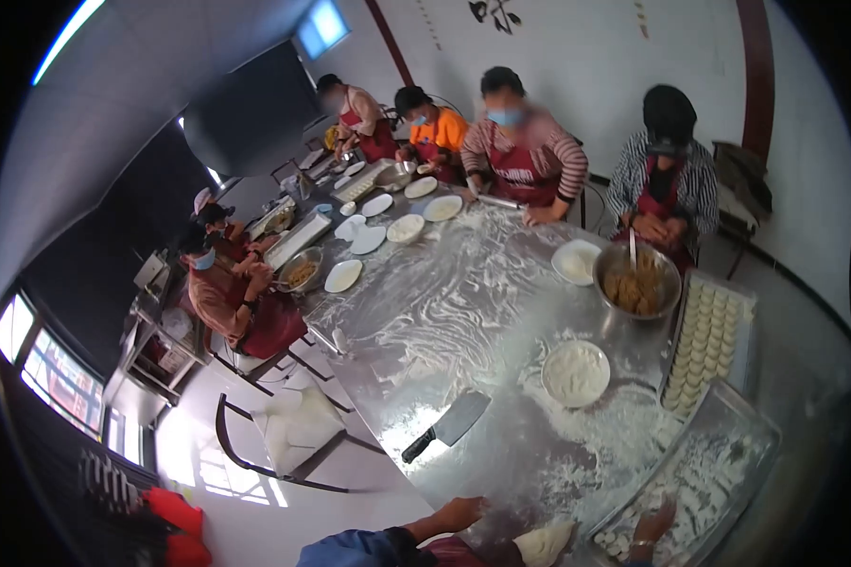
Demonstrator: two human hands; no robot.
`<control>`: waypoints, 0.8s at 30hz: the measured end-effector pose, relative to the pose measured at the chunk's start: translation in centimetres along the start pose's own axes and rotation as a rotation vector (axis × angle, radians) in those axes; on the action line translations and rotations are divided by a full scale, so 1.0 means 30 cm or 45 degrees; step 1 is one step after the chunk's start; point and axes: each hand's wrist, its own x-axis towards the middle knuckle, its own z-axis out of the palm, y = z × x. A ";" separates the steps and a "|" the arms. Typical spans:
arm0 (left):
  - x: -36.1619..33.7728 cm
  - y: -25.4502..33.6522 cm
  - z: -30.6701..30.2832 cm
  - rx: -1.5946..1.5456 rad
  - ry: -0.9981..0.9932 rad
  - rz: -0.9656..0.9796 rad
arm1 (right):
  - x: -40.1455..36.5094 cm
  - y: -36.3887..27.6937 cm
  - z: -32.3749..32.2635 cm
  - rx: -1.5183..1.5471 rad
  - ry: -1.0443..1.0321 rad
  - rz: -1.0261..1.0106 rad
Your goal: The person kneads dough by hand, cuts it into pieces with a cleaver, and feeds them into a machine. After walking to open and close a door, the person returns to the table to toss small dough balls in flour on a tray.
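Observation:
My left hand (460, 513) rests low over the floured metal table near its front edge, fingers loosely stretched, with nothing seen in it. My right hand (654, 525), a band at its wrist, reaches into a deep metal tray (764, 444). Its fingers are apart among flour-coated small dough pieces (704, 482); their tips are hard to make out. Between my hands, a pale lump of dough (544, 543) lies at the table's front edge. A cleaver (463, 419) with a black handle lies flat beyond my left hand.
A bowl of flour (575, 374) stands mid-table. Beyond it are a steel bowl of filling (636, 283) and a tray of shaped dumplings (702, 345). Several co-workers in red aprons sit or stand around the table. A chair (293, 430) stands at the left.

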 end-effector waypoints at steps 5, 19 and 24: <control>-0.089 -0.070 -0.049 -0.078 0.052 -0.056 | -0.256 0.033 0.027 0.119 0.018 -0.243; -0.758 -0.569 -0.149 -0.076 0.300 -0.526 | -0.700 -0.480 0.189 -0.093 -0.361 -0.016; -0.883 -0.707 -0.105 -0.141 0.492 -0.564 | -0.681 -0.497 0.208 -0.299 -0.332 0.047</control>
